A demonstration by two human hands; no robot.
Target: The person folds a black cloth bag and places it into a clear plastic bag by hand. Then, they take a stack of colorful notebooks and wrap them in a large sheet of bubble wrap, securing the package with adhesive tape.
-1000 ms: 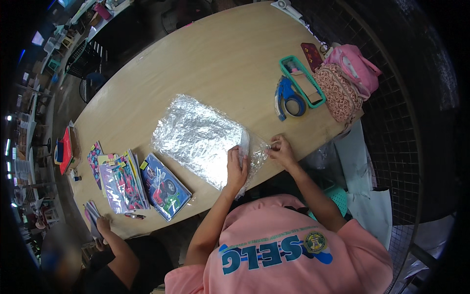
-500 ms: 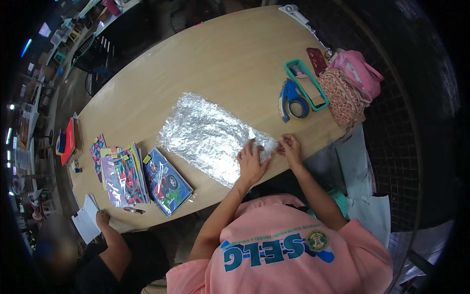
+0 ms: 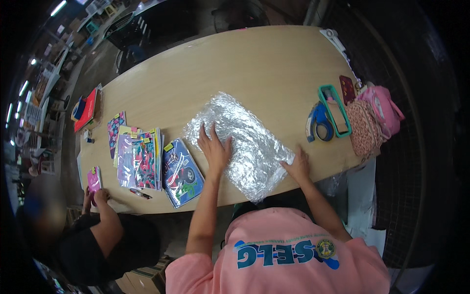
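Note:
A crinkled, shiny sheet of clear plastic (image 3: 249, 147) lies slantwise on the table in front of me. My left hand (image 3: 214, 149) rests on its left part, fingers spread. At the sheet's right corner is my right hand (image 3: 298, 167), its thumb stretched over the plastic and apart from the other fingers. Just left of the sheet lies a blue notebook (image 3: 183, 174) with a car picture and a yellow tab. A blue tape dispenser (image 3: 319, 125) sits on the table beyond my right hand.
Beside the dispenser stand a teal basket (image 3: 335, 111), a patterned pouch (image 3: 363, 128) and a pink bag (image 3: 387, 110). More notebooks (image 3: 142, 159) and a pen (image 3: 141, 194) lie at the left. There, another person holds a pink booklet (image 3: 94, 179). A red folder (image 3: 87, 113) lies farther back.
My left hand has moved left across the plastic and spread its fingers. My right hand has gone from a pinch to open. The other person's white open pages have given way to a closed pink booklet.

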